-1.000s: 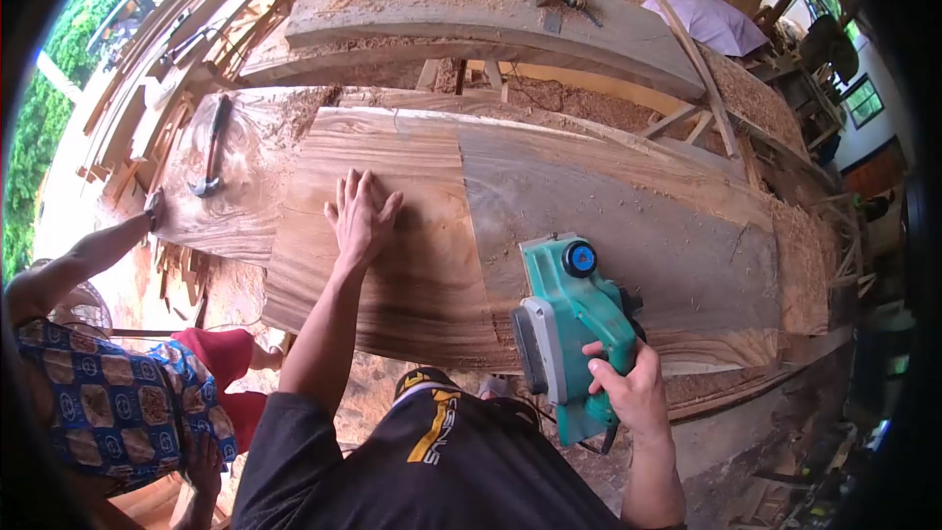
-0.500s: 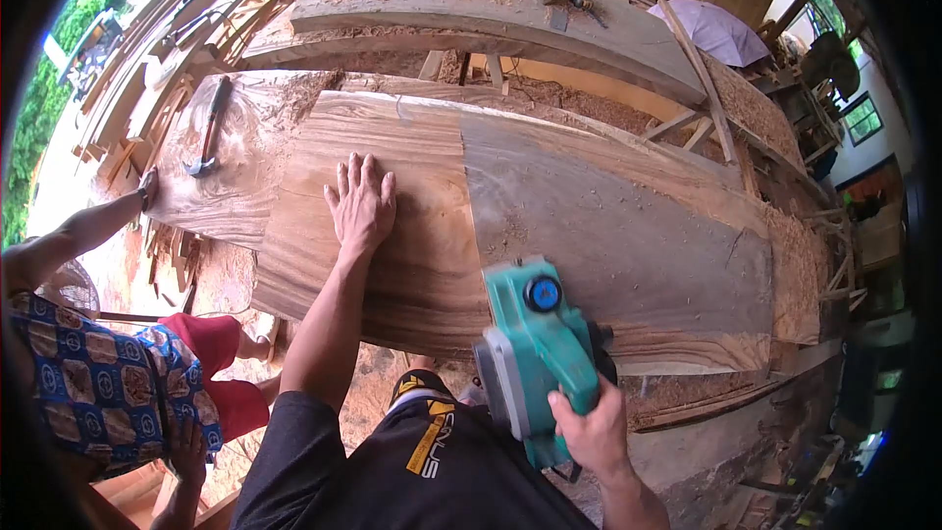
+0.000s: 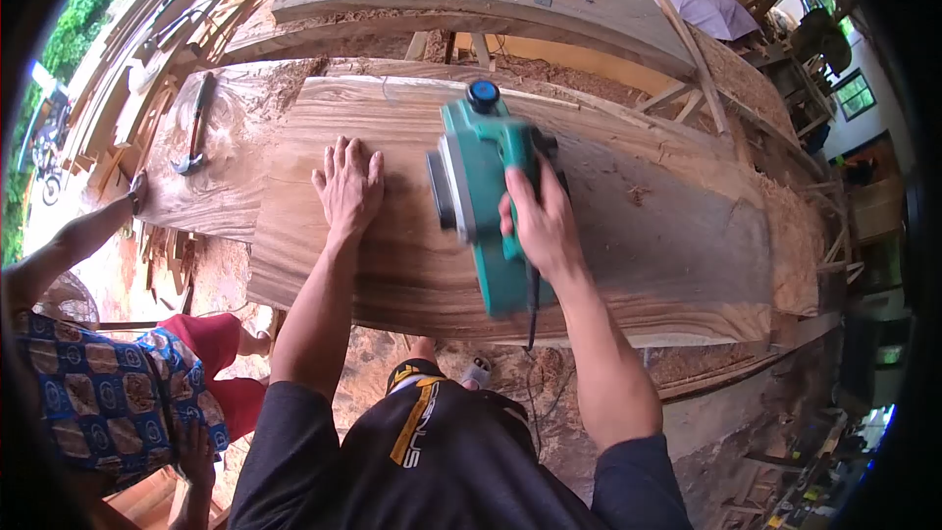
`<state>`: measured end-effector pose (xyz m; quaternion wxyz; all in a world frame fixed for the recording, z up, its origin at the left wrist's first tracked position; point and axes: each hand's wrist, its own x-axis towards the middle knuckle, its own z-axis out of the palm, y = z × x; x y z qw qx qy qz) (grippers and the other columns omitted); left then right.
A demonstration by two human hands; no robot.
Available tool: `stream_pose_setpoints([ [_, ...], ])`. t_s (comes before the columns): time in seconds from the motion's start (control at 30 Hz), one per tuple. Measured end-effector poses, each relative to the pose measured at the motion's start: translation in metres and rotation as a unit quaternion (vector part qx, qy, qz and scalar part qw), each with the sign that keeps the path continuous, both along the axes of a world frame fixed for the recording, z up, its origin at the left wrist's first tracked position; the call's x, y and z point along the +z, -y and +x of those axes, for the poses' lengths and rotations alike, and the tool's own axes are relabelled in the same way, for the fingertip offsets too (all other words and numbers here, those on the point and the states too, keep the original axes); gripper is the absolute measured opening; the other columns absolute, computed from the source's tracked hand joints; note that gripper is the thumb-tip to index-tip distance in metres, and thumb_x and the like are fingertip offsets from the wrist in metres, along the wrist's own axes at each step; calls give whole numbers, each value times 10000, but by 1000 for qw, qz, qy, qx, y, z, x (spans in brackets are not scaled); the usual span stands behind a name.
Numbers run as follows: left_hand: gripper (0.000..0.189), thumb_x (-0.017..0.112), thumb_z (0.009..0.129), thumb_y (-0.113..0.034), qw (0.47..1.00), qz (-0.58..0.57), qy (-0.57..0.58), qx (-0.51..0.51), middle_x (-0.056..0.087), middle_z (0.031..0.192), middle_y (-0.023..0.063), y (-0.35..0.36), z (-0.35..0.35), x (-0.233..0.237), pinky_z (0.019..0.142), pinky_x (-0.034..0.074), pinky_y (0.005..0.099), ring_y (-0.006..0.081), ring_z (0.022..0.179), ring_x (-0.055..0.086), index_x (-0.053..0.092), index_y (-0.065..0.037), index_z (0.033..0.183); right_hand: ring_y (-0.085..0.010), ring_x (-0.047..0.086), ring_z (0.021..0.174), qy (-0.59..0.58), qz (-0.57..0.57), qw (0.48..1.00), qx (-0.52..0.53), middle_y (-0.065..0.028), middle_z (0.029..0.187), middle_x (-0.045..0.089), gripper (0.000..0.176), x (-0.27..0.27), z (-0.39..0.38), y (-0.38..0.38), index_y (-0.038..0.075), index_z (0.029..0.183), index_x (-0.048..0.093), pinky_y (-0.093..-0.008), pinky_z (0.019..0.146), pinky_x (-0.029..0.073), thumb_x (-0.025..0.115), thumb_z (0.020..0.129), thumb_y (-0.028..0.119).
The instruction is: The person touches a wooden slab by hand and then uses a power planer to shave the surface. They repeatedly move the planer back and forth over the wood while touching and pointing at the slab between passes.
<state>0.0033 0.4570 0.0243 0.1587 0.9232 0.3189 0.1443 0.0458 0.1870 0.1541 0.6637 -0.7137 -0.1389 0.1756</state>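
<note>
My right hand point(image 3: 538, 221) is wrapped round the handle of a green electric planer point(image 3: 491, 196), which lies over the middle of a wide wooden slab point(image 3: 412, 285). A blue-capped knob marks the planer's far end, and a black cord hangs from its near end. Left of the planer, my left hand point(image 3: 350, 186) rests flat on the slab with fingers stretched out. Brown grain shows on the slab's left part, while the right part looks grey and rough. The planer hides some of the border between them.
A hammer point(image 3: 196, 128) lies on the board to the left, near a co-worker's hand point(image 3: 138, 191). Beyond the slab stands another thick plank point(image 3: 471, 0) with shavings and small tools. A leaning wooden strip point(image 3: 687, 54) and a pale umbrella point(image 3: 702, 5) are at the back right.
My right hand has carried the planer away from my body, from the slab's near edge to over its middle. My left hand stays flat on the wood.
</note>
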Motion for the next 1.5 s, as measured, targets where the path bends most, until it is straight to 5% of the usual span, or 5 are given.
stream_pose_setpoints([
  [0.3, 629, 518, 1009, -483, 1000, 4, -18, 16, 353, 1639, 98, 3, 2, -6, 1228, 151, 591, 324, 1540, 255, 436, -114, 1512, -109, 580, 622, -60, -65, 996, 22, -47, 757, 598, 625, -4, -196, 160, -49, 1514, 346, -282, 581, 501, 593, 1001, 210],
  [0.6, 530, 421, 1060, -440, 999, -39, 26, 20, 393, 1615, 104, 0, 3, -8, 1228, 148, 578, 315, 1533, 267, 485, -118, 1477, -133, 622, 656, -20, -88, 996, -6, -83, 820, 650, 511, 5, -81, 53, -18, 1460, 463, -308, 602, 518, 615, 1007, 163],
  [0.8, 486, 442, 1055, -416, 999, -17, 47, 15, 452, 1566, 129, 0, 2, -7, 1199, 198, 582, 340, 1496, 332, 531, -112, 1423, -131, 616, 660, 47, -44, 997, 36, -78, 835, 634, 560, -13, 52, -51, 87, 1493, 468, -315, 611, 524, 586, 1035, 388],
  [1.2, 603, 569, 979, -436, 1000, 6, 11, 14, 417, 1593, 107, 3, 2, -3, 1209, 202, 566, 321, 1513, 300, 481, -100, 1473, -127, 622, 627, 32, -102, 994, 6, -66, 780, 627, 613, -12, -190, 151, -74, 1523, 346, -287, 589, 517, 560, 990, 141],
  [1.5, 614, 562, 982, -429, 1000, -14, 8, 12, 390, 1612, 103, 3, 1, -3, 1227, 175, 577, 322, 1527, 275, 464, -98, 1490, -152, 635, 631, 26, -98, 995, -18, -113, 866, 656, 599, -7, -134, 94, -71, 1513, 376, -310, 609, 540, 570, 992, 153],
])
